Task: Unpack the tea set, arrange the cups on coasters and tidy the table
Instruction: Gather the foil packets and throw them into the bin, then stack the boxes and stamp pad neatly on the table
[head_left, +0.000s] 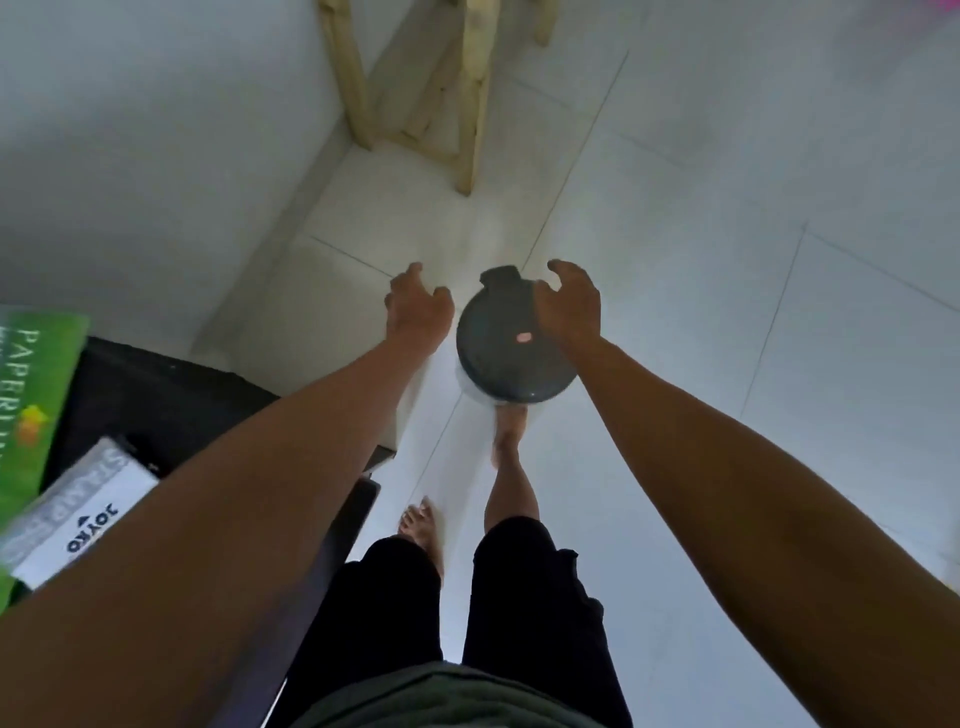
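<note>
A small white pedal bin with a round dark grey lid (511, 345) stands on the white tiled floor in front of my feet. Its lid is down and carries a small pink mark. My right hand (569, 304) hovers over the lid's right edge, fingers curled and apart, holding nothing. My left hand (418, 306) hangs just left of the bin, fingers spread, also with nothing in it. No cups, coasters or tea set show in this view.
A black table edge (171, 395) sits at the left, bearing a green paper ream (31, 410) and a white Joyko box (88, 514). A pale wooden stool (467, 93) stands ahead by the white wall. My bare feet are below the bin.
</note>
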